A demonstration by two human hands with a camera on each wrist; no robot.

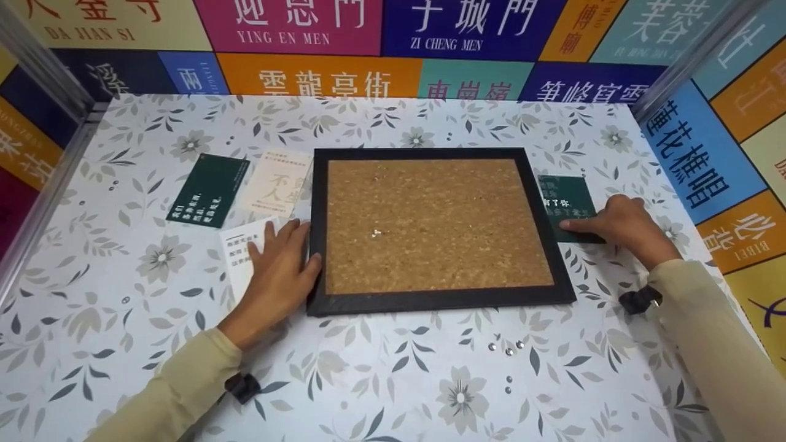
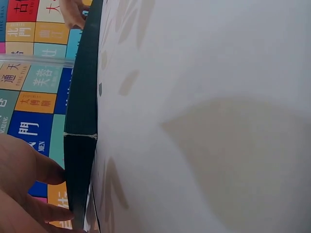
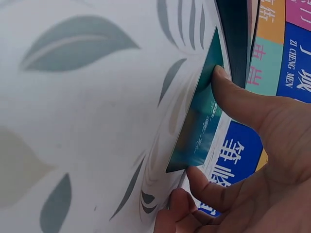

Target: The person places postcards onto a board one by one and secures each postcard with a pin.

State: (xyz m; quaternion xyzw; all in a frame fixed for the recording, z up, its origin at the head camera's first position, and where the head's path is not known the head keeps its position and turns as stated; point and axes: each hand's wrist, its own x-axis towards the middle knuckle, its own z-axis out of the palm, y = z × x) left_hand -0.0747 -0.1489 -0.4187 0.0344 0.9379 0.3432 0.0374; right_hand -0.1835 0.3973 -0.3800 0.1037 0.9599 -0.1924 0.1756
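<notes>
Floral tabletop (image 1: 123,319), walled by colourful sign panels. Centre: black-framed cork board (image 1: 437,226), long axis running left-right, a couple of pins (image 1: 377,232) stuck near its middle. Left hand (image 1: 279,276) lies flat and open, fingers straight, thumb against the board's left frame edge near the near-left corner, palm resting on a white card (image 1: 236,255). Right hand (image 1: 620,224) sits just off the board's right edge, fingers pinching the near end of a dark green card (image 1: 562,196); wrist view shows thumb on top and fingers curled under the card edge (image 3: 201,121), lifting it slightly off the tabletop. That card touches or nearly touches the right frame edge, long axis front-back, so the board lies directly left of the right hand, the nearer hand to it. Left of the board: another dark green card (image 1: 209,189) and a cream card (image 1: 277,182), side by side. Loose silver pushpins (image 1: 507,352) near the front edge, below the board's near-right corner.
</notes>
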